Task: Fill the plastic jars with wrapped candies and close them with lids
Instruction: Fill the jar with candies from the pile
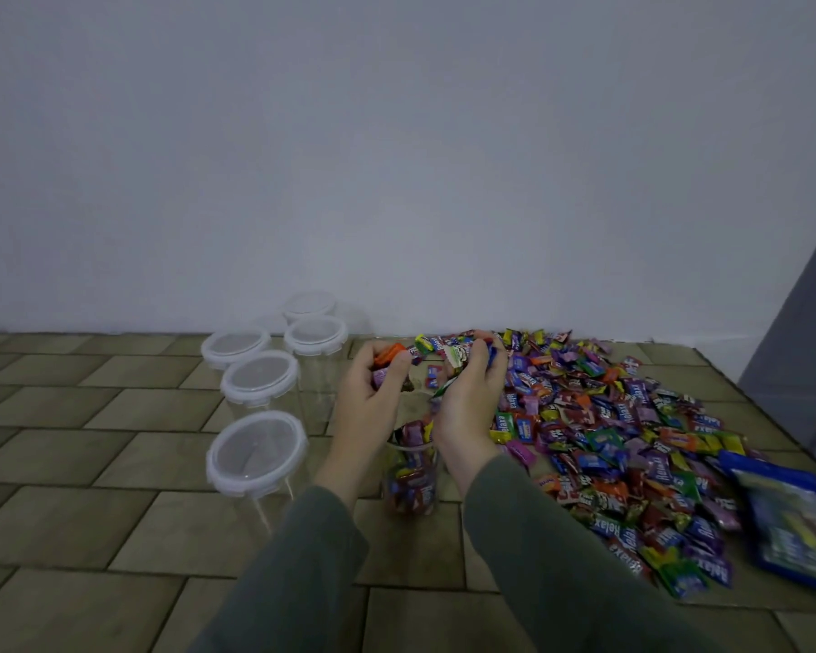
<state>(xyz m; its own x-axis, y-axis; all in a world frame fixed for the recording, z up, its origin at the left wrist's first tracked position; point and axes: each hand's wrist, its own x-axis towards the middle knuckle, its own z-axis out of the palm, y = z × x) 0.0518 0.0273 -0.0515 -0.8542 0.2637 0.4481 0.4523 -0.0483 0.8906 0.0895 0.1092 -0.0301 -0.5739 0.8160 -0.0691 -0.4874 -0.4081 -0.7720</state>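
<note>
An open clear plastic jar (411, 483) stands on the floor between my forearms, filled with wrapped candies to about its rim. My left hand (373, 393) hovers just above and behind it, cupped around orange and purple candies. My right hand (467, 402) is beside it, also closed on a bunch of candies, one green wrapper hanging down. A big pile of wrapped candies (632, 440) in many colours spreads over the floor to the right. Several empty clear jars with white lids on stand to the left, the nearest (255, 452) by my left forearm.
A blue candy bag (792, 516) lies at the right end of the pile. The floor is brown tile pattern (90, 534); a white wall runs behind. A grey panel (806, 322) rises at the far right. Another lidded jar (260, 377) and others stand further back.
</note>
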